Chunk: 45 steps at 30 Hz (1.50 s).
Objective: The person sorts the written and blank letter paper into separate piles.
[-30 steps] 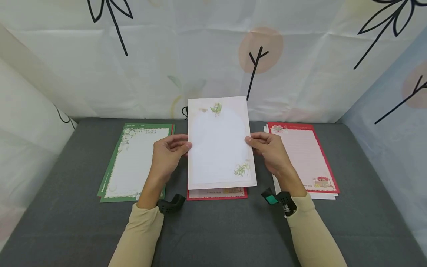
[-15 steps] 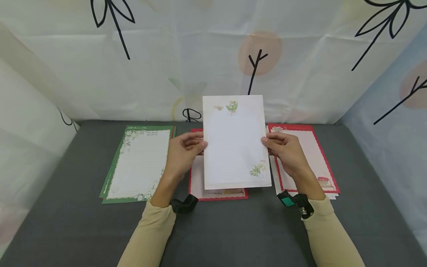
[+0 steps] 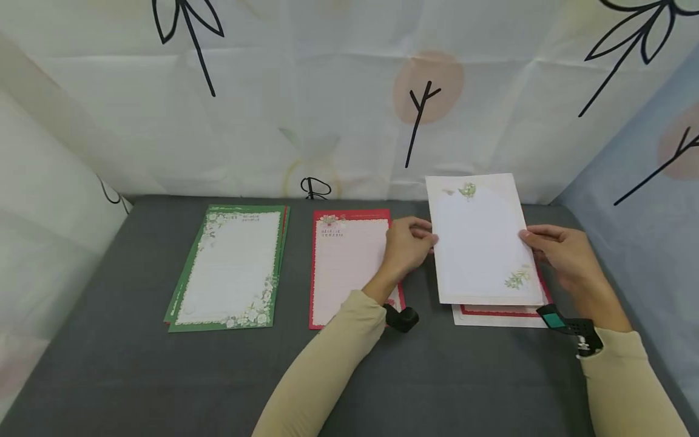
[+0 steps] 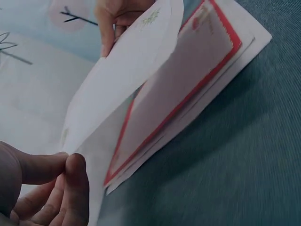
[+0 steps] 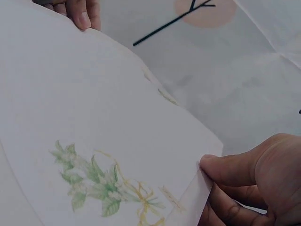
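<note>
A white sheet of letter paper with green sprigs printed at its top and lower right is held up over the right-hand stack. My left hand pinches its left edge between thumb and fingers. On the opposite edge, my right hand pinches it the same way. The left wrist view shows the sheet bowed, with a gap above the red-bordered paper of the stack below. White paper sticks out from under that red border. Most of this stack is hidden by the held sheet.
Red-bordered letter paper lies mid-table, partly behind the left forearm. A stack of green-bordered paper lies at the left, a red edge showing beneath. The grey tabletop ends at a printed white curtain.
Both hands have carried the white sheet rightward, from over the middle red-bordered paper to over the right stack. The middle paper is now largely uncovered.
</note>
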Available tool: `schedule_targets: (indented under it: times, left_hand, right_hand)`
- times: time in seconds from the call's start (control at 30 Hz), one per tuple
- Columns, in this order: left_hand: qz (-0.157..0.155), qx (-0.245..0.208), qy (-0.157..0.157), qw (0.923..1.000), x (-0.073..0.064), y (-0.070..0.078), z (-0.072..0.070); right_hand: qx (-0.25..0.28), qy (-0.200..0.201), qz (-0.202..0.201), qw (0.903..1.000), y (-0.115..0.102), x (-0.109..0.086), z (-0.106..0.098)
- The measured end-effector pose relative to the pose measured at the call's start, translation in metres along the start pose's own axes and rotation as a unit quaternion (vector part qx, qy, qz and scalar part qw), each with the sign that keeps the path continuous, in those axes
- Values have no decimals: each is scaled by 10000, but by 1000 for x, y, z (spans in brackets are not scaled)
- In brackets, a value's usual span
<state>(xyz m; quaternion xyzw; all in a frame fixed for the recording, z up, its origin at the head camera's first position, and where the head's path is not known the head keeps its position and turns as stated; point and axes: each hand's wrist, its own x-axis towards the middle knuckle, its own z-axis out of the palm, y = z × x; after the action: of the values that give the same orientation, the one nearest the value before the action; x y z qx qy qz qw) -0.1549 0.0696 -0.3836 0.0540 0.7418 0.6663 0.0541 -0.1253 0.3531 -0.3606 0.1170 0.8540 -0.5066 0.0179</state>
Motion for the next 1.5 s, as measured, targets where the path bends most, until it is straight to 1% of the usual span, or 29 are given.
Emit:
schedule_targets:
  times: [0.07,0.13,0.2,0.23,0.3,0.37,0.4,0.47,0.5,0.53,0.6,0.63,0.7,0.77,0.83,0.9,1.0,1.1,1.13,1.2,1.27,1.33,1.4,1.5]
  left_hand:
    - [-130,236,-128,9996,4,0,15]
    - [-262,608,-314,9973,6,-1,27]
    - [-440,976,-544,9928,8,-2,36]
    - [-475,1155,-658,9900,9,-3,40]
    - [-532,1478,-786,9844,9,-4,44]
    - [-563,1672,-819,9809,7,-4,43]
    - [-531,1727,-808,9802,6,-4,42]
    - [-449,1692,-785,9814,2,-3,35]
    - [-384,1650,-779,9825,0,-3,30]
    - [-280,1612,-808,9832,-2,-2,24]
    - [-106,1494,-860,9850,-7,-1,12]
    - [-42,1416,-867,9861,-10,-1,5]
    - [89,1358,-835,9872,-15,-1,-10]
    - [185,1323,-747,9882,-20,-2,-28]
    - [208,1310,-583,9894,-25,-5,-47]
    - [207,1343,-352,9901,-31,-8,-68]
    - [129,1475,162,9888,-39,-13,-100]
    - [117,1717,631,9831,-44,-17,-133]
    - [72,1794,744,9809,-45,-19,-143]
    - [-99,1910,865,9777,-47,-24,-160]
    - [-334,1993,876,9754,-50,-32,-174]
    - [-582,2046,765,9741,-51,-37,-184]
    - [-744,2088,620,9731,-52,-40,-189]
    - [-841,2152,412,9721,-51,-43,-192]
  right_hand:
    - [-510,149,97,9985,8,2,-9]
    - [-965,258,263,9946,15,4,-15]
    - [-1328,294,448,9897,21,4,-17]
    - [-1509,320,506,9867,23,3,-18]
    - [-1888,430,516,9797,25,0,-16]
    - [-2268,672,333,9710,24,-3,-12]
    - [-2419,868,194,9662,21,-5,-9]
    - [-2642,1225,-96,9566,13,-8,-1]
    - [-2685,1364,-245,9533,9,-9,4]
    - [-2670,1435,-351,9523,3,-10,10]
    - [-2514,1457,-586,9550,-7,-13,22]
    - [-2459,1406,-695,9565,-12,-13,28]
    - [-2275,1231,-887,9619,-21,-15,43]
    - [-2132,1050,-1090,9652,-28,-14,57]
    - [-1995,825,-1244,9685,-35,-13,73]
    - [-1788,529,-1361,9730,-41,-13,89]
    - [-1435,5,-1503,9782,-48,-12,112]
    - [-1041,-518,-1494,9819,-53,-12,134]
    - [-944,-681,-1478,9821,-54,-12,140]
    - [-780,-957,-1368,9829,-56,-11,154]
    - [-675,-1179,-1255,9828,-56,-10,165]
    - [-678,-1280,-1138,9829,-57,-10,175]
    - [-715,-1297,-1093,9829,-56,-9,182]
    - [-889,-1218,-1212,9811,-53,-10,189]
